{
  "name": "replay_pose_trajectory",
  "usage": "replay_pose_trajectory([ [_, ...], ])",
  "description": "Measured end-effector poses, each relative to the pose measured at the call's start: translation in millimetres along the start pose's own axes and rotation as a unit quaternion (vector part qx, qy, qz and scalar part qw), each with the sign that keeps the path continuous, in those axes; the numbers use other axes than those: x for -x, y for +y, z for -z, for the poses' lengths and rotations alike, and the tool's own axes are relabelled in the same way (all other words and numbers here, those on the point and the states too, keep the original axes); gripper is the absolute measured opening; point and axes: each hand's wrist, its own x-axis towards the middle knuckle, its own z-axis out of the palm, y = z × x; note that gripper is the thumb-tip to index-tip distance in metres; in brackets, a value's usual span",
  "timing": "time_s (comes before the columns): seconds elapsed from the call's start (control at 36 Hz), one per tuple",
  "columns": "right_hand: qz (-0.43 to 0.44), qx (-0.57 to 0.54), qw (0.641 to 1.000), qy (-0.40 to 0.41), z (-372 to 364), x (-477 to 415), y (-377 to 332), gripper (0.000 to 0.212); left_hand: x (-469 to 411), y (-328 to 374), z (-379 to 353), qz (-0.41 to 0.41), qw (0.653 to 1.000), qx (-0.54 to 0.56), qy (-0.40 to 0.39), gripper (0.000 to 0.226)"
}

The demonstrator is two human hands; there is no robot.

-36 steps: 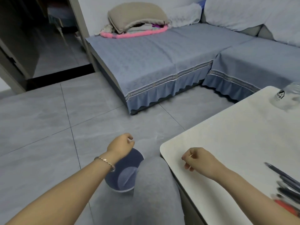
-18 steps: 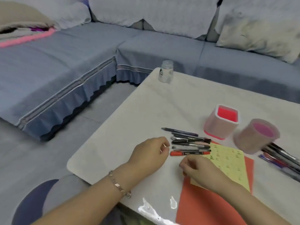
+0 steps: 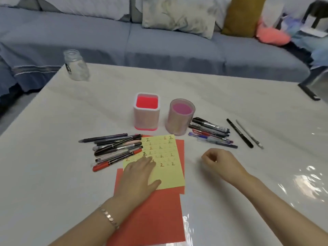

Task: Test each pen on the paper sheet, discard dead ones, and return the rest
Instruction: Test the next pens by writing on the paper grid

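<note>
1. Pale worktop [image 3: 71,174] before a sofa [image 3: 159,50] carries two empty cups [image 3: 147,112].
2. Left hand [image 3: 140,176] lies flat on the paper sheet [image 3: 170,174], likely steadying it.
3. Right hand [image 3: 220,160] is curled and empty; pens [image 3: 115,148] lie in piles either side of the sheet, probably tested versus untested.

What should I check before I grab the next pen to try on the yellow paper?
1. Yellow paper sheet held down: ok, the left hand lies flat on it.
2. Right hand free: ok, its fingers are curled with no pen in them.
3. Room to scribble: ok, blank boxes show on the lower part of the sheet.
4. Pens nearby: ok, the left pile and the right pile lie either side of the sheet.
5. Which pile is untested: cannot tell.
6. Square holder and round holder upright: ok.
</note>
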Motion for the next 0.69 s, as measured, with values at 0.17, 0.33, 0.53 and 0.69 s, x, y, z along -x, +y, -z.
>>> replay_pose_trajectory([
  [0.17, 0.044, 0.137, 0.982, 0.123, 10.7, -39.7, 30.5, 0.023, -4.4, -6.5, -0.5, 0.000, 1.000, -0.028, 0.003, 0.059],
  [0.33, 0.023, 0.247, 0.963, 0.105, 2.3, -67.5, 47.2, 0.021, -5.1, -5.3, 0.9, -0.003, 1.000, -0.003, -0.020, 0.084],
  [0.53, 0.047, 0.198, 0.977, 0.061, 0.1, -54.0, 49.1, 0.022, -5.6, -12.8, -4.1, 0.005, 1.000, -0.020, -0.017, 0.059],
  [0.69, 0.088, 0.036, 0.995, 0.013, 5.6, -2.9, 9.3, 0.013, -10.4, 3.7, 6.4, -0.018, 0.999, 0.028, 0.041, 0.063],
])
